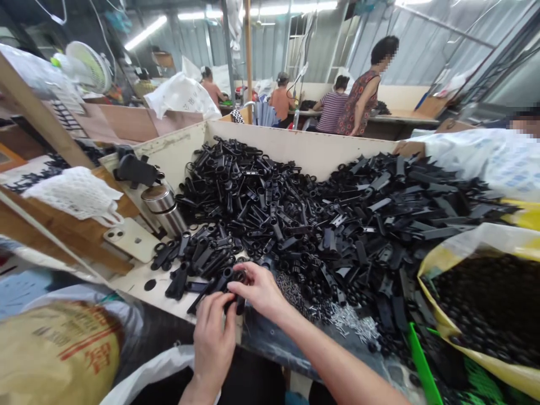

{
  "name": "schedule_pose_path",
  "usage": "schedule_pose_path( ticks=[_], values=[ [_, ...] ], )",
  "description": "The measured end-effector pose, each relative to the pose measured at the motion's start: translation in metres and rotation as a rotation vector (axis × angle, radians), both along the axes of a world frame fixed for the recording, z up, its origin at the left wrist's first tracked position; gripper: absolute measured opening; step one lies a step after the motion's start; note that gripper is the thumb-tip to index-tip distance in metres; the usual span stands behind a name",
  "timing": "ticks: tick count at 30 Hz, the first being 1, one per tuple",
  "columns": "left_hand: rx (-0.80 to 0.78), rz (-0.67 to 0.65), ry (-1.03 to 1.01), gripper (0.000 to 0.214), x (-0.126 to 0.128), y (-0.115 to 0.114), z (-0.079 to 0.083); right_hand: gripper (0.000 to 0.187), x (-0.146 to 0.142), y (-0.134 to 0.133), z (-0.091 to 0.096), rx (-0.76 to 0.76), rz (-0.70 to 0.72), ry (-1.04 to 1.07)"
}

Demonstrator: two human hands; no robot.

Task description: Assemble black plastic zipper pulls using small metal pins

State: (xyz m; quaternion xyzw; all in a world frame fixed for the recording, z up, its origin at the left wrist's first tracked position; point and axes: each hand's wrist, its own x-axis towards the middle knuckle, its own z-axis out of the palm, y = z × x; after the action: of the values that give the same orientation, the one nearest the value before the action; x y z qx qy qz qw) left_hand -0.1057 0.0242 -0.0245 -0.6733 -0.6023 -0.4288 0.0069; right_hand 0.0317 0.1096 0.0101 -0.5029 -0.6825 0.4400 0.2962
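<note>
A big heap of black plastic parts fills the cream-coloured work table. At its near edge, my left hand and my right hand meet over one black plastic piece. Both hands pinch it, fingers curled around it from either side. Small silver pins lie scattered just right of my right wrist. Loose long black handles lie to the left of my hands.
A steel flask, a phone and a white mesh cloth sit at the left. A yellow bag of small black pieces stands at the right, a printed sack lower left. Several people work at far tables.
</note>
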Motion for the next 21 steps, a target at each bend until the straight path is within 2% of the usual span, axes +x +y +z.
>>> schedule_pose_path(
  ticks=[3, 6, 9, 12, 16, 21],
  values=[
    [0.038, 0.02, 0.12, 0.014, -0.008, 0.017, -0.006, 0.045, -0.003, 0.015, 0.014, 0.078, 0.035, -0.175],
    [0.001, 0.025, 0.2, 0.016, -0.01, 0.023, -0.008, 0.03, 0.016, 0.023, 0.022, 0.143, -0.032, -0.412],
    [-0.04, 0.061, 0.286, 0.019, -0.006, 0.024, -0.009, 0.018, 0.033, 0.028, 0.02, 0.136, -0.064, -0.653],
    [-0.031, 0.104, 0.317, 0.02, -0.003, 0.024, -0.01, 0.015, 0.037, 0.034, 0.013, 0.101, -0.021, -0.82],
    [-0.007, 0.101, 0.295, 0.019, -0.006, 0.022, -0.014, 0.019, 0.035, 0.04, 0.014, 0.078, 0.035, -0.914],
    [-0.003, 0.083, 0.248, 0.017, -0.006, 0.017, -0.008, 0.015, 0.061, 0.038, 0.035, 0.091, 0.022, -0.911]
  ],
)
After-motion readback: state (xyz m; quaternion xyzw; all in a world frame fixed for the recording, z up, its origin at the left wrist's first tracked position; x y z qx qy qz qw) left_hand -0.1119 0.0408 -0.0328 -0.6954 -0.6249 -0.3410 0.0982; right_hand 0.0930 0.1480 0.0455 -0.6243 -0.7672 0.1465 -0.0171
